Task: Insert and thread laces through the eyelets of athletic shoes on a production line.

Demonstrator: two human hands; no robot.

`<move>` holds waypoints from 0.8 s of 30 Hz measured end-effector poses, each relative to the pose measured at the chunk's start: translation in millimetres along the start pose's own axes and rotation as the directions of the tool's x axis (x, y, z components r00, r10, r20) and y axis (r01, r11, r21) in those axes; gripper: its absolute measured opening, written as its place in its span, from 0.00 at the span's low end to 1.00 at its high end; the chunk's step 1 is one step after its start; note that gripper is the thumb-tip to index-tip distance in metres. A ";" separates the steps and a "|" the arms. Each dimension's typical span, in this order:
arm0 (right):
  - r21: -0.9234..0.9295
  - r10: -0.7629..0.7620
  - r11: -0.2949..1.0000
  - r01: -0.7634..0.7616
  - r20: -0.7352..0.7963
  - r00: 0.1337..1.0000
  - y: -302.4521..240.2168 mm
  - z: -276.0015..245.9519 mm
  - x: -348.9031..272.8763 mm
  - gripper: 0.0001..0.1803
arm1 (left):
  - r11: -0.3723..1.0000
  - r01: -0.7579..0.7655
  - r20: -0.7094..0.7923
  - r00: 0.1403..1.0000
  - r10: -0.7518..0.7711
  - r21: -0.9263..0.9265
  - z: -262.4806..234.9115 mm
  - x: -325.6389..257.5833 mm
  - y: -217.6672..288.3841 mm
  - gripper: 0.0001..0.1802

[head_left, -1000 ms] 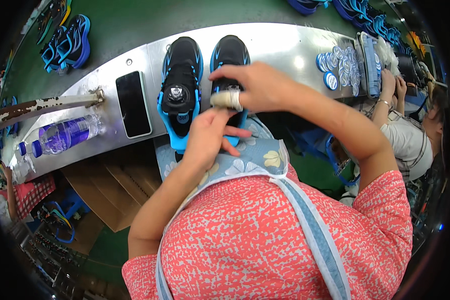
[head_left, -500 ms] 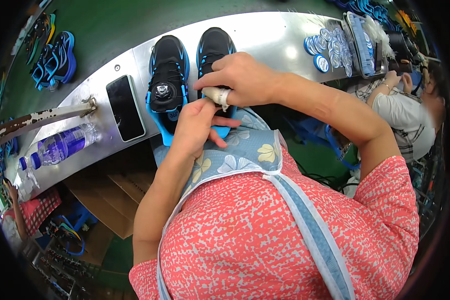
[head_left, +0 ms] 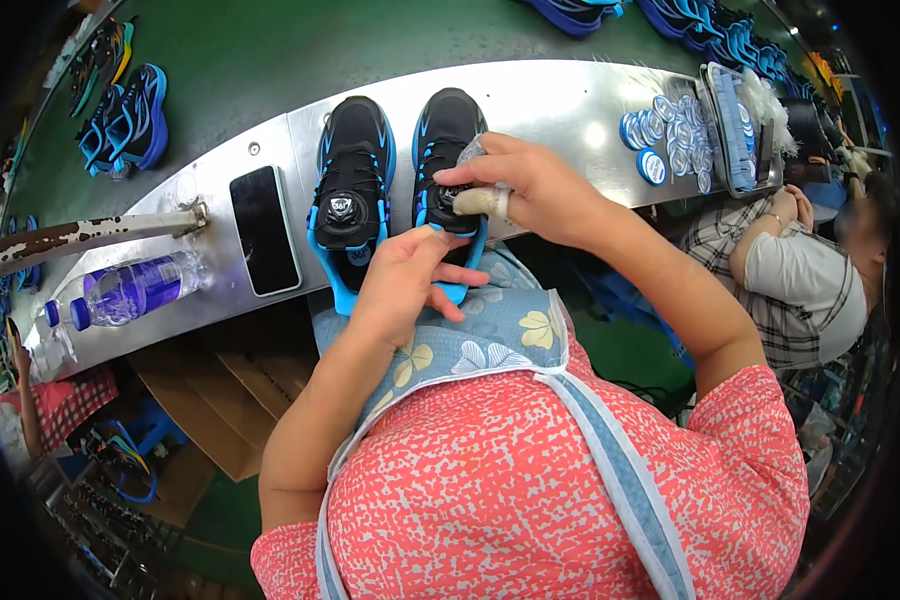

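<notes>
Two black sneakers with blue trim stand side by side, toes away from me. The left sneaker shows a round dial on its tongue. At the right sneaker, my right hand has its fingers closed around the dial, which they partly hide. One of its fingers wears a beige wrap; a greyish translucent piece shows beside the hand, its kind unclear. My left hand pinches the top of the right sneaker's tongue with thumb and forefinger, its other fingers spread over the heel opening.
A phone and a purple-labelled bottle lie to the left, below a worn metal bar. Round blue-rimmed discs lie by a tray at right. More sneakers stand beyond. A person sits at right.
My right hand has moved from the right sneaker's collar onto its dial, which now partly shows. My left hand stays at the tongue. The view has shifted slightly.
</notes>
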State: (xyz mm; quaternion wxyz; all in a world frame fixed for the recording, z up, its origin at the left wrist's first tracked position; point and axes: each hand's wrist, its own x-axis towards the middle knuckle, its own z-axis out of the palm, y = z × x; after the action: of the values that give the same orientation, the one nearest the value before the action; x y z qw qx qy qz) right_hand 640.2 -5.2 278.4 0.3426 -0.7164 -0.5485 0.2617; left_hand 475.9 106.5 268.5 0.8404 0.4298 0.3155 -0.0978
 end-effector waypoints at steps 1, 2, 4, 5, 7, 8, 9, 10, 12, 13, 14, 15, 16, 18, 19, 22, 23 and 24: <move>-0.077 -0.028 0.997 0.025 -0.030 0.999 -0.9 5.8 0.9 0.17 | 1.000 -0.009 -0.004 1.000 0.009 0.014 1.5 -0.5 -2.2 0.20; -0.153 -0.060 0.987 0.051 -0.056 0.997 -1.3 11.6 0.4 0.17 | 1.000 0.003 0.001 1.000 -0.003 0.014 2.0 -0.3 -5.3 0.20; -0.137 -0.076 0.989 0.059 -0.123 0.989 -1.9 22.2 -5.1 0.16 | 1.000 -0.005 0.000 1.000 0.005 0.018 -1.4 0.4 -5.2 0.21; -0.129 -0.089 0.989 0.069 -0.158 0.983 -1.2 22.5 -5.1 0.16 | 1.000 0.008 0.001 1.000 -0.008 0.009 -1.3 -0.2 -3.2 0.21; -0.026 0.036 0.999 -0.037 -0.017 0.999 -4.2 2.9 -0.2 0.18 | 0.961 -0.112 0.091 0.992 0.092 0.252 -2.9 -17.6 10.3 0.18; -0.036 0.070 0.997 -0.071 -0.011 0.997 -2.6 -6.9 6.4 0.19 | 0.879 -0.056 0.066 0.997 0.028 0.473 -7.9 -36.3 31.4 0.16; -0.046 0.116 0.992 -0.116 -0.010 0.993 -0.7 -15.5 14.1 0.20 | 0.832 -0.146 -0.048 0.978 0.203 0.535 -11.5 -52.6 47.8 0.13; -0.041 0.171 0.984 -0.173 -0.050 0.984 -2.6 -20.8 25.4 0.21 | 0.684 -0.241 -0.174 0.860 0.479 0.688 -26.3 -54.6 53.1 0.12; -0.090 0.134 0.987 -0.135 -0.016 0.991 4.0 -11.4 56.0 0.25 | 0.351 -0.255 -0.127 0.618 0.776 0.901 -46.8 -42.1 58.8 0.15; -0.120 0.114 0.986 -0.114 -0.001 0.993 6.1 -3.9 72.4 0.27 | 0.197 -0.248 -0.016 0.582 0.813 0.949 -56.0 -31.0 53.8 0.19; -0.194 0.122 0.974 -0.118 0.012 0.992 9.6 7.7 87.6 0.30 | 0.255 -0.266 -0.001 0.689 0.724 0.930 -57.7 -22.1 46.4 0.26; -0.264 0.139 0.956 -0.127 0.029 0.990 9.3 20.3 100.8 0.33 | 0.158 -0.254 0.049 0.656 0.753 0.954 -55.7 -11.4 42.4 0.23; -0.256 0.211 0.951 -0.172 0.133 0.968 1.0 22.3 111.6 0.38 | 0.313 -0.272 -0.024 0.718 0.696 0.910 -58.7 -10.5 42.9 0.21; -0.297 0.183 0.947 -0.123 0.182 0.966 8.3 29.1 119.8 0.39 | 0.521 -0.347 -0.018 0.819 0.573 0.780 -67.2 -11.2 47.2 0.18; -0.314 0.170 0.944 -0.098 0.209 0.963 11.5 32.6 123.4 0.40 | 0.582 -0.407 0.057 0.849 0.525 0.704 -77.3 -12.7 48.1 0.18; -0.248 0.109 0.968 -0.038 0.280 0.954 16.5 31.8 125.6 0.39 | 0.502 -0.555 0.268 0.803 0.533 0.663 -86.6 -8.8 47.3 0.21; -0.228 0.099 0.973 -0.029 0.299 0.949 16.7 32.1 127.0 0.38 | 0.512 -0.535 0.255 0.816 0.519 0.672 -86.2 -11.3 50.4 0.22; -0.232 0.104 0.972 -0.037 0.286 0.953 17.0 33.0 127.0 0.38 | 0.526 -0.517 0.193 0.812 0.551 0.676 -83.1 -14.2 52.4 0.22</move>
State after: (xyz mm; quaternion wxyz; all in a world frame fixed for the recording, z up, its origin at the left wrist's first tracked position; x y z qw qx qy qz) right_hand 658.9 121.3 244.5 0.1643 -0.7223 -0.5935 0.3147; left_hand 450.6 202.2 276.0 0.5936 0.7925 0.1258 0.0614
